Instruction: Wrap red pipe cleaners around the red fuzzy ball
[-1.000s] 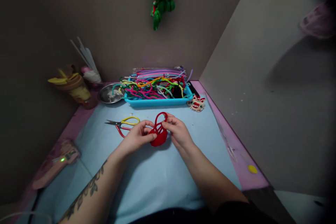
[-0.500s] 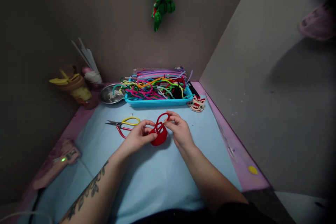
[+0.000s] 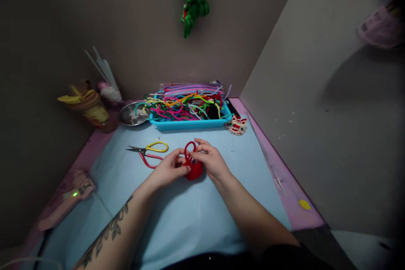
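Below frame centre: red piece (image 3: 195, 172). Left hand (image 3: 170, 168) pinches its left edge; right hand (image 3: 212, 161) at its upright loop (image 3: 185, 150), cannot tell whether pinching. Centre-left: scissors (image 3: 143, 150), blades parted. Beyond, mid-frame: blue tray (image 3: 193, 125), coloured stems (image 3: 181, 112).

grn decor (image 3: 195, 7) top-cropped, pink obj. (image 3: 381, 29) blurry

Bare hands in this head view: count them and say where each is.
2: the left hand at the left side of the red looped craft piece, the right hand at its right side, both over the light-blue sheet. No other hand shows.
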`<action>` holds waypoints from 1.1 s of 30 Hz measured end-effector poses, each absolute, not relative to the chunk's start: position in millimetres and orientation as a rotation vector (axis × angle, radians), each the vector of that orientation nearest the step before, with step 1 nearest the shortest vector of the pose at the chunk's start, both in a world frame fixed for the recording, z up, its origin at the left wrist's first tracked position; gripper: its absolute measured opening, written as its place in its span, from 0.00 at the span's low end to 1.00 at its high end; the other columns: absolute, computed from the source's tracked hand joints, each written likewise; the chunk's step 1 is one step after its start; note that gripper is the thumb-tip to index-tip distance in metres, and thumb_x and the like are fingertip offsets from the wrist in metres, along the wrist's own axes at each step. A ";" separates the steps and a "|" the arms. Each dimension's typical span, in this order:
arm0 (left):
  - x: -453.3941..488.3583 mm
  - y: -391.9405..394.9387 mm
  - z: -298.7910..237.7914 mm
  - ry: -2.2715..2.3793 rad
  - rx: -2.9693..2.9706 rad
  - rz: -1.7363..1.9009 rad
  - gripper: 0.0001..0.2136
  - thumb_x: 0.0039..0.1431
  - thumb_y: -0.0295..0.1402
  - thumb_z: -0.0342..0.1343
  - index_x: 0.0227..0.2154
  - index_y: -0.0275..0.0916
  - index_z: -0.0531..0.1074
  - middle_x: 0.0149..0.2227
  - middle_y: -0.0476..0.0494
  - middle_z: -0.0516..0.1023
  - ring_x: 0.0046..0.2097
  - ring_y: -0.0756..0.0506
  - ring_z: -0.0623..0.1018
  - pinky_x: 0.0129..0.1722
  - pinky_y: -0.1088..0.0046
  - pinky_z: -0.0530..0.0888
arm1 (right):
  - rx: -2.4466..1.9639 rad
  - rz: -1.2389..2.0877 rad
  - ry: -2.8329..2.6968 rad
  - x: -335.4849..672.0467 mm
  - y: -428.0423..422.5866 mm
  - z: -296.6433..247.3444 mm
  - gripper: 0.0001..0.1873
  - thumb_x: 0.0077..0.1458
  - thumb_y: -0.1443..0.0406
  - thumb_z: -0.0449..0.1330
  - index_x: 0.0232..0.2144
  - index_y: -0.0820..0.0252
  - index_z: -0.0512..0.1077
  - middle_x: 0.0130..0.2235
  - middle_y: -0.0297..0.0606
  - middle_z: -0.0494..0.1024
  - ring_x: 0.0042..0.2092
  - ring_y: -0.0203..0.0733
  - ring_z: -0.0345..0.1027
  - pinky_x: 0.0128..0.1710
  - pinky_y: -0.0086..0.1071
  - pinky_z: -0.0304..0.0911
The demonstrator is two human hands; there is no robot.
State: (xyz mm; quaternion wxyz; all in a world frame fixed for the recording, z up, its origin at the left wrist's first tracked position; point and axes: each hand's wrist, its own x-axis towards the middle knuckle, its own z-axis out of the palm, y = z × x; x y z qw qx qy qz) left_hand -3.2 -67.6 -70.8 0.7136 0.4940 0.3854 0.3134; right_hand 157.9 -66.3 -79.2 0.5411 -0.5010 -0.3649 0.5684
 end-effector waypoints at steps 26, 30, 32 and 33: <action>4.6 -54.8 -75.9 0.910 0.256 1.181 0.07 0.50 0.20 0.60 0.32 0.35 0.74 0.30 0.48 0.79 0.29 0.53 0.77 0.29 0.82 0.74 | -1.147 0.270 -1.760 142.1 -93.2 -75.8 0.07 0.52 0.66 0.61 0.34 0.49 0.77 0.57 0.39 0.64 0.64 0.53 0.48 0.62 0.50 0.49; 11.3 -61.2 -76.1 0.877 0.250 1.234 0.10 0.46 0.18 0.60 0.31 0.36 0.74 0.29 0.49 0.79 0.30 0.53 0.78 0.32 0.80 0.75 | -1.253 0.224 -1.709 135.8 -94.0 -81.6 0.11 0.53 0.68 0.59 0.37 0.47 0.77 0.62 0.35 0.61 0.66 0.54 0.41 0.63 0.54 0.45; 15.1 -64.6 -76.4 0.857 0.277 1.276 0.10 0.43 0.19 0.62 0.29 0.36 0.73 0.28 0.49 0.79 0.32 0.52 0.78 0.35 0.78 0.75 | -1.299 0.256 -1.653 134.4 -92.5 -84.0 0.11 0.52 0.68 0.59 0.37 0.48 0.77 0.62 0.36 0.61 0.67 0.55 0.39 0.64 0.56 0.43; 17.1 -66.1 -77.0 0.844 0.297 1.295 0.10 0.42 0.19 0.64 0.29 0.36 0.73 0.28 0.50 0.79 0.33 0.51 0.78 0.36 0.78 0.75 | -1.320 0.281 -1.625 133.9 -91.6 -85.2 0.10 0.52 0.67 0.60 0.36 0.49 0.77 0.63 0.36 0.60 0.67 0.56 0.39 0.63 0.57 0.43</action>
